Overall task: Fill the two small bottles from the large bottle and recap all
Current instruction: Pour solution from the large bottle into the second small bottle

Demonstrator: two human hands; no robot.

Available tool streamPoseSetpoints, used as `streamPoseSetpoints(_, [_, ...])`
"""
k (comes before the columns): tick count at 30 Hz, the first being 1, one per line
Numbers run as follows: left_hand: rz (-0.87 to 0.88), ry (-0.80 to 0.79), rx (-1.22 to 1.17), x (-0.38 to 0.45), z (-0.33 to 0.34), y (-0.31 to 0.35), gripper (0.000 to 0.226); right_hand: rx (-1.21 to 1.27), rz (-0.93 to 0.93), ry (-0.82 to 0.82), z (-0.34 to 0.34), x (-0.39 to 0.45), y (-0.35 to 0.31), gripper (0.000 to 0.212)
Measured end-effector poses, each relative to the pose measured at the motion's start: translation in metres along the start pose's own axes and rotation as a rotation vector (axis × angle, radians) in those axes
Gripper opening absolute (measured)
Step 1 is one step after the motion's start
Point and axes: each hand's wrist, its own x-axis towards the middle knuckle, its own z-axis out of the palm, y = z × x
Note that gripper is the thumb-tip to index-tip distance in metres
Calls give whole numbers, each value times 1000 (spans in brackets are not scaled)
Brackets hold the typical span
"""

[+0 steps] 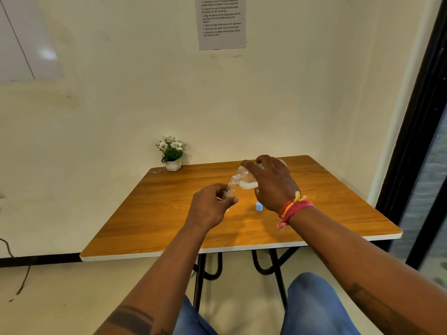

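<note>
My right hand (pixel 272 182) grips the large clear bottle (pixel 245 178), tipped to the left with white liquid pooled in its lower side. Its open neck meets the mouth of a small clear bottle (pixel 229 189), which my left hand (pixel 210 206) holds tilted just above the wooden table (pixel 169 213). Most of the small bottle is hidden behind my fingers. A blue cap (pixel 259 206) stands on the table below my right wrist. The second small bottle is not visible.
A small white pot of flowers (pixel 172 153) sits at the table's far left corner against the wall. A printed sheet (pixel 221 21) hangs on the wall above. A dark window frame (pixel 416 141) runs along the right.
</note>
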Motion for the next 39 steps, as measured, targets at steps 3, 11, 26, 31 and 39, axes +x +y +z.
streamPoseSetpoints(3, [1, -1, 1, 0, 1, 0, 42, -8, -3, -3, 0, 0, 0, 78])
streamPoseSetpoints(11, [5, -1, 12, 2, 0, 2, 44, -28, -15, 3, -1, 3, 2, 78])
streamPoseSetpoints(26, [13, 3, 21, 2, -2, 1, 44, -30, -22, 10, 1, 4, 1, 79])
streamPoseSetpoints(31, [15, 0, 24, 1, -1, -2, 43, -25, -24, 2, 2, 2, 0, 77])
streamPoseSetpoints(39, [6, 8, 11, 1, -1, -2, 41, -35, -34, 0, -1, 3, 0, 75])
